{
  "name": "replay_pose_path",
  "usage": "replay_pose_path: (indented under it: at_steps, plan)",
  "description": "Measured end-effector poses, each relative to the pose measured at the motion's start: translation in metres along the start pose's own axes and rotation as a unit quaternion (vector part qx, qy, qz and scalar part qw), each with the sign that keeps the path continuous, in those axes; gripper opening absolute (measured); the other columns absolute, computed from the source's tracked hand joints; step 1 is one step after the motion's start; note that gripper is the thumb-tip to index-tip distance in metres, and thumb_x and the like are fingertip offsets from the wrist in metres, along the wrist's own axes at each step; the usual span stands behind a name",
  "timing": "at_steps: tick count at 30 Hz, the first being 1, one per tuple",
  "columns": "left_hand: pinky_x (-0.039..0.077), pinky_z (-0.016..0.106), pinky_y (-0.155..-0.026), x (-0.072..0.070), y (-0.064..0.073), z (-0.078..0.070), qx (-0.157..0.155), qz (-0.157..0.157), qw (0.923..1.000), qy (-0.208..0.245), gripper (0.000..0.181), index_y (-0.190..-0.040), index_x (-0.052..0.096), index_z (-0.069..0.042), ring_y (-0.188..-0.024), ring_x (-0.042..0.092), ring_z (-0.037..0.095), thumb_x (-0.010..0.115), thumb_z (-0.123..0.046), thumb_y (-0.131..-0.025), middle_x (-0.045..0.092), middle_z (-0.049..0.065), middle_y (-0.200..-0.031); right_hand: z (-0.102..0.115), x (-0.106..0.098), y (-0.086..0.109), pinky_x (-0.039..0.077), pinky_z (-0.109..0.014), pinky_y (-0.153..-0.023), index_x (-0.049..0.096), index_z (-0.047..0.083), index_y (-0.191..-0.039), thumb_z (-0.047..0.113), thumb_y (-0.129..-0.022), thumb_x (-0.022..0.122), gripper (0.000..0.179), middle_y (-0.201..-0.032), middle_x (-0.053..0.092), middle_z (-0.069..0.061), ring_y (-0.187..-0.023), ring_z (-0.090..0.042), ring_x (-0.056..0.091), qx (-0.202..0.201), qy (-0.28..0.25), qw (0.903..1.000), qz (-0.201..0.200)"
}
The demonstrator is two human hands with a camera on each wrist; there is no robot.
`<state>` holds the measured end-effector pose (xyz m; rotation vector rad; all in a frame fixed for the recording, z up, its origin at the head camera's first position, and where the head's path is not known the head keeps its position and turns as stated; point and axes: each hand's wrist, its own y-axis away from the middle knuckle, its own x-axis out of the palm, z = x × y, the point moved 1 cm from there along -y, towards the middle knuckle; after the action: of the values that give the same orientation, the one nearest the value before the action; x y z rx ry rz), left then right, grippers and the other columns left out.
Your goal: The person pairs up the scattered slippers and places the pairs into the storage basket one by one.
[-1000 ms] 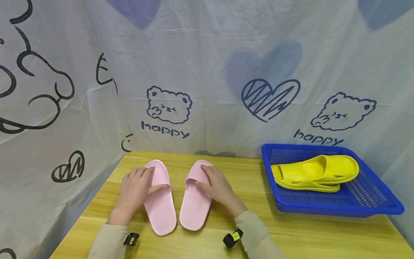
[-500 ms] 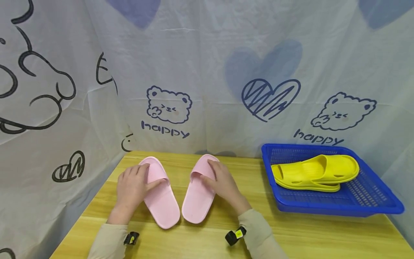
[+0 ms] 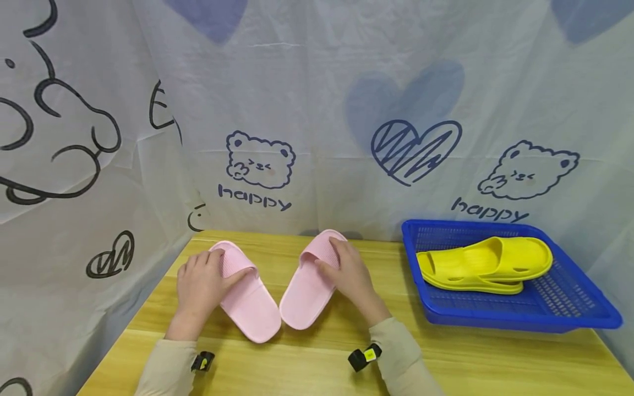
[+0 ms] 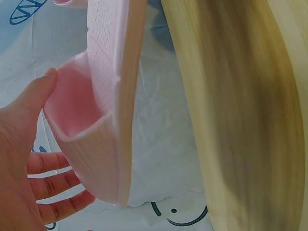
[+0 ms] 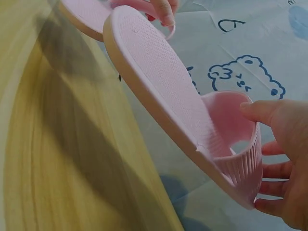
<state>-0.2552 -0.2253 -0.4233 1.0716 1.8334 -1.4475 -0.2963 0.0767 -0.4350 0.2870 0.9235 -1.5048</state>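
In the head view, two pink slide slippers point toe-away and splay into a V, their heels close together. My left hand [image 3: 200,283] grips the left slipper [image 3: 255,311] by its ribbed strap, thumb at the strap's opening and fingers around the outer side. By its strap too, the right slipper [image 3: 304,297] is held in my right hand [image 3: 353,275], the thumb hooked into the opening. Both wrist views show gaps and shadows beneath the slippers [image 4: 103,159], [image 5: 159,72], so they are raised above the wooden table.
A blue plastic basket [image 3: 495,319] stands at the table's right with a pair of yellow slippers [image 3: 460,264] inside, one on top of the other. A printed white cloth [image 3: 327,110] hangs behind the wooden table [image 3: 277,374] and along its left side.
The slippers' toes have swung apart and their heels have drawn together. The right slipper has shifted right and away from me; the left one's toe has moved left. Both hands keep their grip.
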Motion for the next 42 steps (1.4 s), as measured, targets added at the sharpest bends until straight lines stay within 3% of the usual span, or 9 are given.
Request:
replay_pose_path:
  at_steps: [10, 15, 24, 32, 42]
  plan:
    - [0.042, 0.058, -0.081, -0.004, -0.007, -0.004, -0.042, 0.01, 0.9991, -0.001, 0.089, -0.115, 0.061, -0.004, -0.101, 0.054, 0.042, 0.065, -0.079, -0.069, 0.063, 0.024, -0.111, 0.0, -0.005, -0.002, 0.045, -0.052, -0.105, 0.051, 0.012, -0.139, 0.047, -0.084, 0.07, 0.068, -0.136, 0.056, -0.014, -0.126, -0.035, 0.051, -0.011, 0.057, 0.997, -0.05]
    - [0.043, 0.057, -0.078, -0.006, -0.012, -0.01, -0.058, 0.012, 0.9982, 0.003, 0.088, -0.117, 0.06, -0.003, -0.098, 0.053, 0.041, 0.064, -0.078, -0.07, 0.063, 0.024, -0.11, 0.001, -0.007, -0.001, 0.048, -0.052, -0.099, 0.055, 0.01, -0.134, 0.047, -0.084, 0.07, 0.064, -0.127, 0.06, -0.015, -0.119, -0.035, 0.054, -0.022, 0.081, 0.992, -0.094]
    - [0.043, 0.059, -0.084, -0.004, -0.019, -0.019, -0.088, 0.022, 0.9957, 0.017, 0.092, -0.125, 0.058, -0.006, -0.106, 0.051, 0.042, 0.061, -0.081, -0.071, 0.06, 0.024, -0.118, 0.001, -0.012, -0.002, 0.05, -0.05, -0.093, 0.059, 0.009, -0.129, 0.048, -0.082, 0.072, 0.063, -0.119, 0.064, -0.017, -0.11, -0.036, 0.057, -0.012, 0.1, 0.9835, -0.151]
    - [0.041, 0.059, -0.087, -0.004, -0.023, -0.022, -0.124, 0.028, 0.9911, 0.039, 0.091, -0.131, 0.056, -0.009, -0.11, 0.049, 0.042, 0.063, -0.078, -0.072, 0.059, 0.022, -0.121, -0.001, -0.014, -0.003, 0.05, -0.049, -0.091, 0.059, 0.009, -0.129, 0.053, -0.08, 0.072, 0.067, -0.119, 0.064, -0.017, -0.107, -0.036, 0.057, 0.0, 0.114, 0.9785, -0.172]
    - [0.041, 0.059, -0.089, -0.001, -0.025, -0.031, -0.161, 0.029, 0.9852, 0.051, 0.093, -0.128, 0.056, -0.005, -0.113, 0.047, 0.041, 0.065, -0.078, -0.07, 0.057, 0.022, -0.122, 0.001, -0.018, -0.002, 0.048, -0.05, -0.091, 0.058, 0.01, -0.129, 0.056, -0.081, 0.07, 0.068, -0.118, 0.061, -0.019, -0.108, -0.037, 0.055, 0.036, 0.112, 0.9775, -0.175]
